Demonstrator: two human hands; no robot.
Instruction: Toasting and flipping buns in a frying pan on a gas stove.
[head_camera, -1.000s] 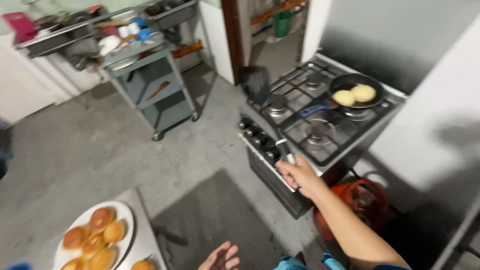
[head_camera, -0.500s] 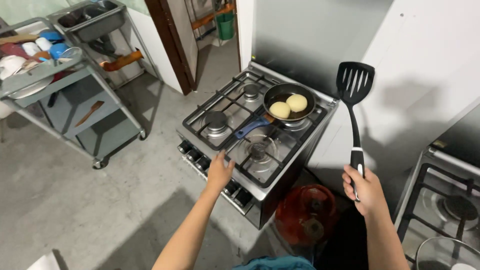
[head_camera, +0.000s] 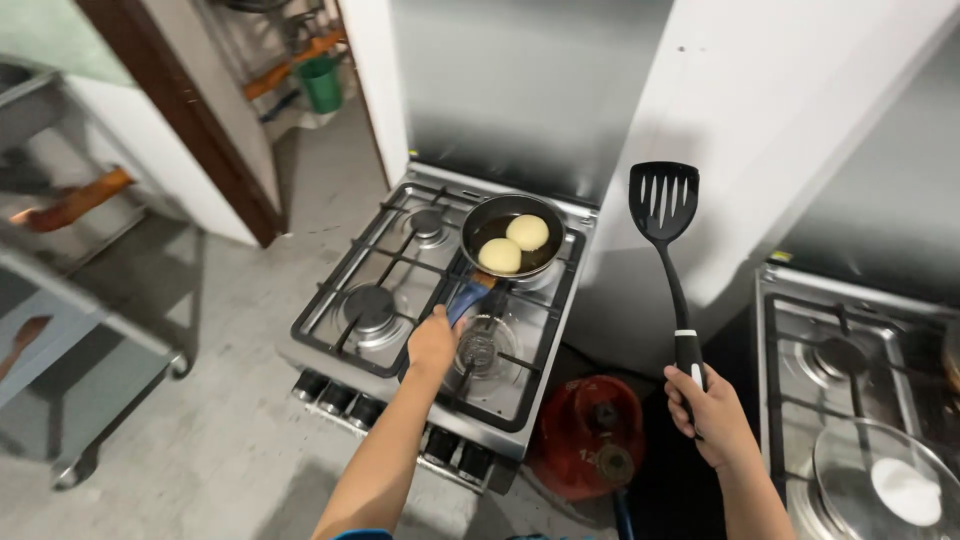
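Since half a second ago the left hand (head_camera: 432, 343) has moved from the stove's front edge to the blue handle (head_camera: 468, 297) of the black frying pan (head_camera: 513, 235), its grip closing around the handle's end. The pan sits on the rear right burner of the gas stove (head_camera: 400, 300), with two pale round buns (head_camera: 514, 244) inside. The right hand (head_camera: 708, 410) grips a black slotted spatula (head_camera: 665, 232) upright (blade up), beside the stove and above a red gas cylinder (head_camera: 590, 435).

No boxes, signs or screens here.
One small yellow sticker label (head_camera: 781, 257) sits at the back left corner of the right-hand stove.
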